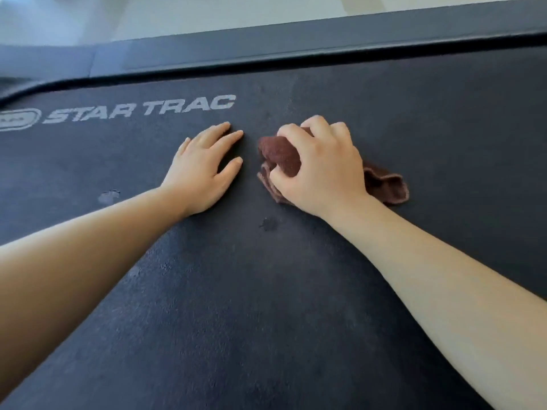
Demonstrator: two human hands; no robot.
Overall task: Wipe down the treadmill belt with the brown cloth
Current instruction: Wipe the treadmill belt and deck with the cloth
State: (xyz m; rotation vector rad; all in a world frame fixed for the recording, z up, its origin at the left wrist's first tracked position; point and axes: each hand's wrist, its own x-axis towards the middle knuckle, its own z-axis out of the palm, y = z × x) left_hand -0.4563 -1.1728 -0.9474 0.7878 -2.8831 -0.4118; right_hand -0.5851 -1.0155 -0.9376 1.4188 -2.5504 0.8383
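Note:
The dark treadmill belt [266,291] fills most of the view, with white "STAR TRAC" lettering at the upper left. My right hand [322,170] grips the bunched brown cloth [281,156] and holds it down on the belt near the middle; a loose end of the cloth sticks out to the right of the hand. My left hand [204,170] rests flat on the belt just left of the cloth, fingers straight and spread, holding nothing.
A dark side rail [296,51] runs along the far edge of the belt, with pale floor [207,13] beyond it. Small pale scuff marks [109,196] and a dark spot [269,224] sit on the belt near my wrists.

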